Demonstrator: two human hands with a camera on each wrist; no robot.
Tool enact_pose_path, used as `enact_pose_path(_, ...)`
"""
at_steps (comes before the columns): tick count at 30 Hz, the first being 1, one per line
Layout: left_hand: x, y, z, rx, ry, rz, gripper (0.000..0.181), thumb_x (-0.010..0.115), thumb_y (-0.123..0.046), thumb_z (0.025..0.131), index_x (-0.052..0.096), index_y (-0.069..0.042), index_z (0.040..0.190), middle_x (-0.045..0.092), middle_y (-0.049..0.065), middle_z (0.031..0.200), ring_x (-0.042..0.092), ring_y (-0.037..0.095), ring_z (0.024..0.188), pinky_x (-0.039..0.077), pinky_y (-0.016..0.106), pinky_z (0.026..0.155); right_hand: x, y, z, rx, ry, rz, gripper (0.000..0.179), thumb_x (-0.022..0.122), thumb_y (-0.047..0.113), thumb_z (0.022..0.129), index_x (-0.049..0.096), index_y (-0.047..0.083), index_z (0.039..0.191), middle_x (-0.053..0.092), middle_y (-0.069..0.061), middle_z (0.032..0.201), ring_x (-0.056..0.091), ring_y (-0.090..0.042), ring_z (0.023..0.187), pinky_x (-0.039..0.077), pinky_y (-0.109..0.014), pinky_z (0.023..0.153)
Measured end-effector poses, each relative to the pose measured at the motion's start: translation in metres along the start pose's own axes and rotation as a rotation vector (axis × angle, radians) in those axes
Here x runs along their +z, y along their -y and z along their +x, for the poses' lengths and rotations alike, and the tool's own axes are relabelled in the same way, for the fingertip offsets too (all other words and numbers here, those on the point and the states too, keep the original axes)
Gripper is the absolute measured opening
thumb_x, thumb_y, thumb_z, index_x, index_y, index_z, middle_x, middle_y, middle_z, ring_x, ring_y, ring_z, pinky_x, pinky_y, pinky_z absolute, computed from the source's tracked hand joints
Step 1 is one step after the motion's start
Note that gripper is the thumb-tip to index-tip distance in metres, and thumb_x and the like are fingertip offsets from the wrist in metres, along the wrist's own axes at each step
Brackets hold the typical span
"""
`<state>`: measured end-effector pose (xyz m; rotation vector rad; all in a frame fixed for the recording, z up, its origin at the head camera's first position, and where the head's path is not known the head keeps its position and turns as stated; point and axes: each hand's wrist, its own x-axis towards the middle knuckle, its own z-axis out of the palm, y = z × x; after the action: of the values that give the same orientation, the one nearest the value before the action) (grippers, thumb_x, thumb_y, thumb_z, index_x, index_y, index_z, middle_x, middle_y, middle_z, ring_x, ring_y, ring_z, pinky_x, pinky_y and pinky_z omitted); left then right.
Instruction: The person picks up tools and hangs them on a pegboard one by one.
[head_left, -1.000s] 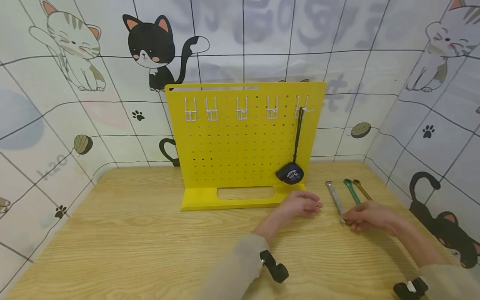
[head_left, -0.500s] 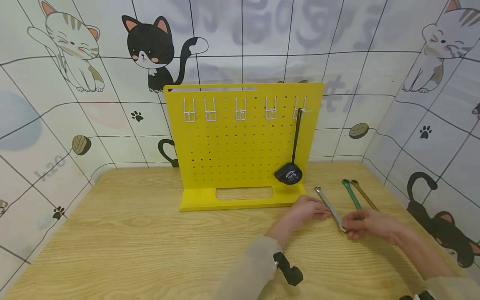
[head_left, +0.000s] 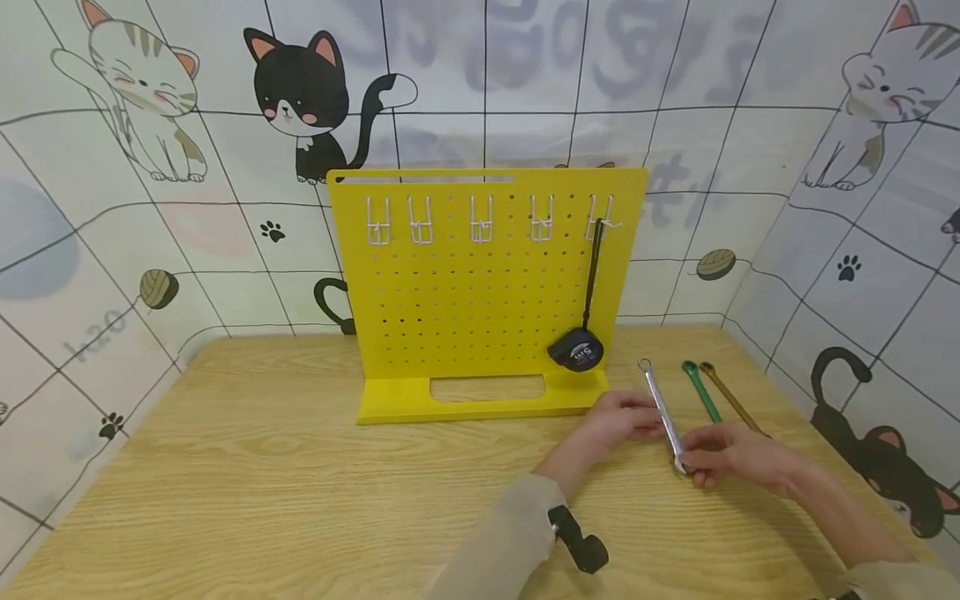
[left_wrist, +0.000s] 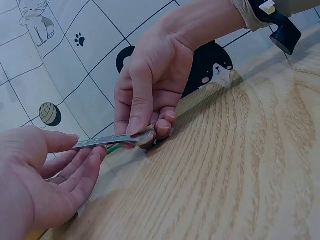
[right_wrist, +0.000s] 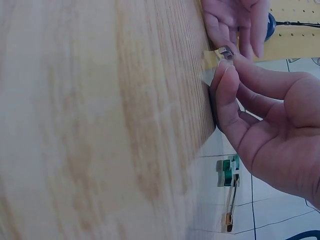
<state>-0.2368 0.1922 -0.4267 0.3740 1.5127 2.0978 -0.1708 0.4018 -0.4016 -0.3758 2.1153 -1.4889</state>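
Observation:
A silver combination wrench (head_left: 663,413) is pinched near its close end by the thumb and fingers of my right hand (head_left: 738,454). Its ring end points away from me. My left hand (head_left: 618,417) is at the wrench's left side, fingertips right at the shaft and relaxed. In the left wrist view, the left thumb and fingers lie around the far part of the silver wrench (left_wrist: 107,141). Beyond the right hand, a green wrench (head_left: 702,390) and a gold wrench (head_left: 731,396) lie side by side on the table, the green one partly hidden by that hand.
A yellow pegboard (head_left: 480,300) stands at the back of the wooden table (head_left: 300,483). White wire hooks (head_left: 482,227) line its top. A black tape measure (head_left: 579,350) hangs by its strap from the rightmost hook. A cat-patterned sheet (head_left: 225,150) encloses the back and sides.
The right hand drew the silver wrench slightly toward me, and its far end swung left, then back right. The left hand moved right, up to the shaft. The green and gold wrenches stayed put.

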Motion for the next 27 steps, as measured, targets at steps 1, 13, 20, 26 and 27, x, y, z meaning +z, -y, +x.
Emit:
enact_pose_path(1, 0.001, -0.001, 0.0, 0.013, -0.004, 0.012, 0.014, 0.066, 0.005, 0.094, 0.068, 0.009, 0.107, 0.072, 0.016, 0.089, 0.071, 0.04, 0.097, 0.059, 0.04, 0.086, 0.0, 0.0, 0.0, -0.001, 0.004, -0.001, 0.025, 0.052, 0.007, 0.105, 0.055, -0.016, 0.116, 0.063, -0.011, 0.096, 0.064, -0.016, 0.082, 0.059, -0.031, 0.071)
enact_pose_path(13, 0.013, -0.016, -0.003, 0.163, -0.127, 0.076, 0.007, 0.076, 0.003, 0.088, 0.072, 0.0, 0.092, 0.068, 0.0, 0.08, 0.064, 0.012, 0.071, 0.061, 0.035, 0.078, 0.01, 0.01, 0.007, -0.083, 0.018, -0.068, 0.021, 0.051, 0.008, 0.106, 0.053, -0.011, 0.115, 0.061, -0.01, 0.092, 0.062, -0.014, 0.08, 0.057, -0.031, 0.069)
enact_pose_path(20, 0.008, -0.033, -0.009, 0.216, -0.132, 0.108, 0.01, 0.076, -0.003, 0.089, 0.072, -0.006, 0.098, 0.069, -0.003, 0.084, 0.065, 0.009, 0.073, 0.058, 0.024, 0.075, 0.014, 0.021, 0.014, -0.113, -0.004, -0.053, 0.036, 0.047, 0.01, 0.107, 0.05, -0.015, 0.132, 0.062, -0.015, 0.095, 0.061, -0.016, 0.082, 0.057, -0.034, 0.072)
enact_pose_path(26, 0.006, -0.045, -0.012, 0.288, -0.149, 0.093, 0.009, 0.076, -0.004, 0.089, 0.074, -0.006, 0.098, 0.069, -0.003, 0.083, 0.066, 0.01, 0.072, 0.058, 0.028, 0.077, 0.017, 0.027, 0.019, -0.219, -0.118, -0.099, 0.031, 0.051, 0.006, 0.105, 0.059, -0.014, 0.127, 0.067, -0.009, 0.093, 0.061, -0.018, 0.078, 0.055, -0.033, 0.071)
enact_pose_path(27, 0.006, -0.047, -0.012, 0.296, -0.15, 0.086, 0.009, 0.076, -0.003, 0.09, 0.074, -0.005, 0.098, 0.069, -0.003, 0.083, 0.066, 0.01, 0.072, 0.058, 0.028, 0.077, 0.018, 0.028, 0.019, -0.227, -0.142, -0.104, 0.03, 0.052, 0.006, 0.105, 0.06, -0.014, 0.125, 0.068, -0.008, 0.094, 0.061, -0.017, 0.078, 0.054, -0.032, 0.071)
